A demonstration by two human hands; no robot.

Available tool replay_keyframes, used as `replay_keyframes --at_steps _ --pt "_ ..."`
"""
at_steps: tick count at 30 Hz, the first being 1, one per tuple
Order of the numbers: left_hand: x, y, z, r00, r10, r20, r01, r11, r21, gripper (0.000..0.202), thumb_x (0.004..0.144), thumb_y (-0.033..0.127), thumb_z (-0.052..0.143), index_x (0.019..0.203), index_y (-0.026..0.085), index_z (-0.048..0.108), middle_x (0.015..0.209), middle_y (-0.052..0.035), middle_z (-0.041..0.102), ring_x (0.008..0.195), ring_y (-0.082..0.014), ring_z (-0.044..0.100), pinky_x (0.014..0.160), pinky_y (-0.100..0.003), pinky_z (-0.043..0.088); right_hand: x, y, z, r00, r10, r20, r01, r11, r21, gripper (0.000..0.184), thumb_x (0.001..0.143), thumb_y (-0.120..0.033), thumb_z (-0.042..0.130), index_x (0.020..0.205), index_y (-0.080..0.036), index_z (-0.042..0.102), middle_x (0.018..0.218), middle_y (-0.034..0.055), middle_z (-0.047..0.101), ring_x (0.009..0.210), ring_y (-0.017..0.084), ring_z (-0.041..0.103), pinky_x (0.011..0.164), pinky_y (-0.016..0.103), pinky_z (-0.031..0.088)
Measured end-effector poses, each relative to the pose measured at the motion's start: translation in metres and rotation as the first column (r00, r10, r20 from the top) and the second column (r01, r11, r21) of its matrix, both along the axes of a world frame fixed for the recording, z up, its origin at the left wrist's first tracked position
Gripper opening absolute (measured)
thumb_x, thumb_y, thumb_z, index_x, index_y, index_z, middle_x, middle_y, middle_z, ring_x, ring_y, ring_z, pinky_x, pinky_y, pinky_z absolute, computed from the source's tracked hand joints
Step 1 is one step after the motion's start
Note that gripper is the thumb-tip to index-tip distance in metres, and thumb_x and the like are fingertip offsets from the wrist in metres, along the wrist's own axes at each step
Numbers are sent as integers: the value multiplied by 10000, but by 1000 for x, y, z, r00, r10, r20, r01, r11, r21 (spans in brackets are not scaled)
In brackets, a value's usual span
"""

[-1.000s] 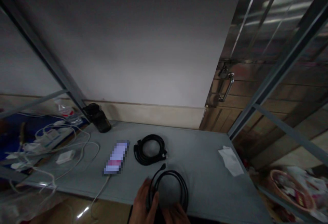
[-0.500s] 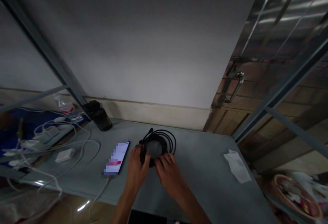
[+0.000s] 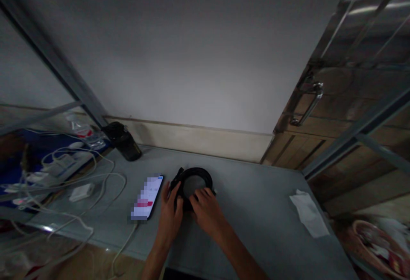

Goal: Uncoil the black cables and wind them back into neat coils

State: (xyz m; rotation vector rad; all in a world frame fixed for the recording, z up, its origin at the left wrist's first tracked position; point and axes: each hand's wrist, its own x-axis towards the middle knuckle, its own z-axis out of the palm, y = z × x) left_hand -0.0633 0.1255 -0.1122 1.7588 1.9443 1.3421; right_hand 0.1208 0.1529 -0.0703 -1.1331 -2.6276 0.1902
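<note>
A coil of black cable (image 3: 196, 174) lies on the grey table (image 3: 256, 203), near the middle. My left hand (image 3: 171, 214) rests on the coil's left side with fingers curled over it. My right hand (image 3: 206, 209) presses on the coil's near right side, fingers bent onto the cable. Whether one or two coils are stacked there I cannot tell. A phone (image 3: 147, 197) with a lit screen lies just left of my left hand.
A white charging cord (image 3: 123, 246) runs from the phone off the front edge. Tangled white cables and a power strip (image 3: 60, 169) lie at the left. A dark bottle (image 3: 123, 142) lies at the back left, a white tissue (image 3: 309, 213) at the right. A metal door handle (image 3: 307, 104) is on the right.
Both hands carried the loose black coil from the table's front edge forward onto the other coil. The loops are now pressed together into one tight ring.
</note>
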Motion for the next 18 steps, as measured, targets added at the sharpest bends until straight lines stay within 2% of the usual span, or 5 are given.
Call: replay_keyframes --at_steps 7,10,13,16,18 --pt "20 -26 3 992 -126 -25 124 991 -43 378 1134 463 562 1398 258 740 1607 -162 572 1503 -357 635 1277 -628 528 27 -19 1 998 28 64 -23 997 -73 356 1011 -404 867 1254 -160 778 1192 109 767 1162 313 729 1134 492 544" --pt "36 -50 6 963 -255 -89 247 965 -91 356 1121 422 622 1454 331 710 1682 -133 517 1529 -352 615 1252 -607 565 65 -41 1 997 15 75 -9 996 -88 331 955 -339 935 1210 -184 792 1192 76 774 1154 295 735 1137 472 548" --pt "52 -67 12 889 -423 -173 407 905 -124 508 995 393 835 1482 381 694 1758 -130 426 1572 -405 552 1221 -630 593 111 -64 -5 998 -26 58 29 998 -57 376 853 -301 1021 1138 -204 795 1181 57 763 1142 291 726 1084 454 577" --pt "71 -70 19 821 -525 -222 505 851 -145 661 844 248 979 1433 384 711 1768 -142 382 1594 -446 492 1212 -674 588 152 -82 -16 994 -105 -7 105 994 31 422 752 -283 1085 1049 -242 788 1139 42 742 1131 296 710 1075 473 586" --pt "86 -67 21 795 -564 -222 544 826 -151 646 842 135 954 1393 371 714 1754 -139 383 1598 -424 480 1230 -667 573 173 -91 -21 985 -164 -59 169 982 86 398 760 -230 1072 1028 -269 780 1171 42 730 1169 308 700 1116 518 573"
